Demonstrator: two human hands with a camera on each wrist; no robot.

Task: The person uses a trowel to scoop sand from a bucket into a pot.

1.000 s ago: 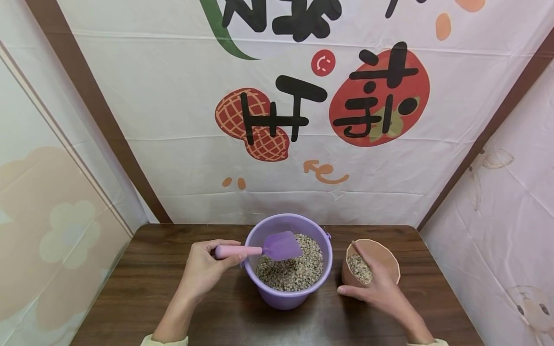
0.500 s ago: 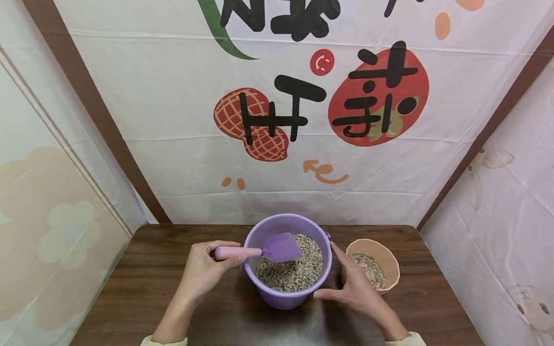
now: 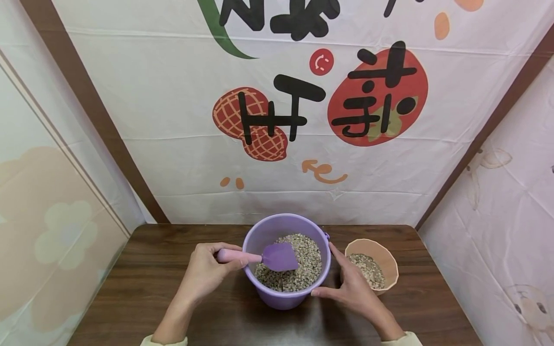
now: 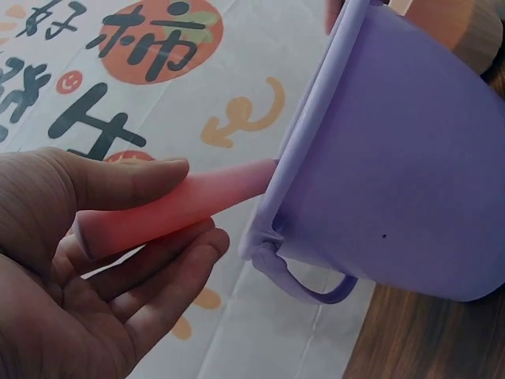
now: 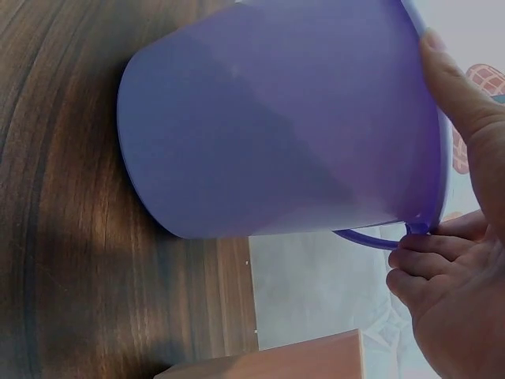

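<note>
My left hand holds the pink handle of a toy shovel, thumb on one side and fingers on the other. Its purple blade slants down at the gravel in a purple bucket. In the left wrist view the shovel handle passes over the bucket's rim, which hides the blade. My right hand holds the bucket's right side, thumb at the near rim and fingers round toward the back. In the right wrist view the fingers bend at the bucket handle's hinge.
An orange scalloped bowl partly filled with gravel stands right behind my right hand. Everything stands on a dark wooden table. A printed cloth hangs along the table's back edge, with more cloth on both sides.
My right hand has left the orange bowl and moved left to the bucket's side. In my left hand the shovel's blade has tipped lower toward the gravel.
</note>
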